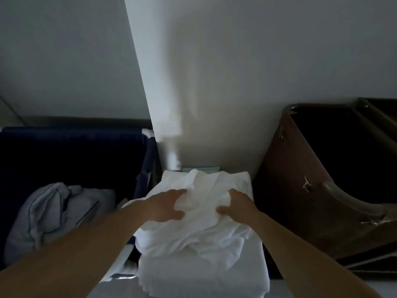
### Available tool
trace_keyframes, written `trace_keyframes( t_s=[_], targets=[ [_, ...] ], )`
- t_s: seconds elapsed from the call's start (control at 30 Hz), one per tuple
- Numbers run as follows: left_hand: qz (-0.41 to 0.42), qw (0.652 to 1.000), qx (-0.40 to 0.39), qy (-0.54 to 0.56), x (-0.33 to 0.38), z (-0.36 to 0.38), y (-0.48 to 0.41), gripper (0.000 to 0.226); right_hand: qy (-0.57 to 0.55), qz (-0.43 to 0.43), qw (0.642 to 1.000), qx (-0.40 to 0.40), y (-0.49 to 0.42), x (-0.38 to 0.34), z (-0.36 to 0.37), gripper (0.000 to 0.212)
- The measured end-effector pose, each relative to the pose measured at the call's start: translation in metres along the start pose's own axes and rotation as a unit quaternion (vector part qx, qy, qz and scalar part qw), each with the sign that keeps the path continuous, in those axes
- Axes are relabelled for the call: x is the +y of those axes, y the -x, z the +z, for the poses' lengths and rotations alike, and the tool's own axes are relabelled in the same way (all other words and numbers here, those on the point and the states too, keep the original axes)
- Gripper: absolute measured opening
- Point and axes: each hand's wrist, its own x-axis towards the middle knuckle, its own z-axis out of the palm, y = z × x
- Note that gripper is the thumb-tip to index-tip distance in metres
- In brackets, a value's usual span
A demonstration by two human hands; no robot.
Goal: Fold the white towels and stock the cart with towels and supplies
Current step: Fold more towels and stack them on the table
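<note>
A crumpled white towel (pixel 204 203) lies on top of a stack of folded white towels (pixel 202 274) in the lower middle of the head view. My left hand (pixel 165 205) grips the towel's left side, thumb curled into the cloth. On the towel's right side, my right hand (pixel 236 203) pinches a bunch of the fabric. Both forearms reach in from the bottom corners. The surface under the stack is hidden.
A dark blue laundry bin (pixel 71 151) stands at the left with pale blue linen (pixel 53 214) bunched in it. A brown bin (pixel 318 179) with a dark inside stands at the right. A white wall corner (pixel 154 104) rises straight behind the towels.
</note>
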Motion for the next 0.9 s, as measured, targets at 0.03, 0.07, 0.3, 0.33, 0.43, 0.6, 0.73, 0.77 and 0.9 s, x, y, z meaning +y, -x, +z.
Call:
trace_keyframes(
  t_s=[0.03,0.07,0.3,0.33,0.43,0.6,0.73,0.77,0.9],
  targets=[
    [0.003,1.0,0.021,-0.013,0.001,-0.004,0.0,0.088,0.005,-0.028,1.0,-0.001,0.001,0.0,-0.001,0.076],
    [0.011,0.998,0.049,-0.045,0.002,-0.01,-0.001,0.092,0.009,-0.067,0.998,0.0,0.005,-0.002,-0.004,0.058],
    [0.051,0.971,0.068,-0.222,0.024,-0.014,-0.036,0.098,-0.083,-0.084,0.977,-0.176,0.05,0.007,-0.013,0.016],
    [0.042,0.973,0.053,-0.22,0.028,-0.009,-0.041,0.091,-0.109,-0.065,0.978,-0.165,0.052,0.011,-0.015,0.019],
    [0.026,0.988,0.066,-0.139,0.03,0.004,-0.048,0.06,-0.114,-0.026,0.992,-0.034,0.048,0.018,-0.022,0.024],
    [0.036,0.973,0.205,0.101,0.026,-0.024,-0.03,0.022,-0.087,0.047,0.989,0.107,0.024,0.027,-0.028,0.049],
    [0.006,0.9,0.275,0.337,0.025,-0.062,0.004,0.024,-0.216,0.041,0.97,0.106,0.009,0.008,-0.029,0.093],
    [0.007,0.881,0.284,0.378,0.023,-0.068,0.011,0.023,-0.234,0.021,0.965,0.113,0.008,0.001,-0.03,0.097],
    [0.008,0.854,0.249,0.457,0.022,-0.08,0.037,0.02,-0.36,-0.059,0.927,0.085,0.013,-0.023,-0.037,0.112]
  ],
)
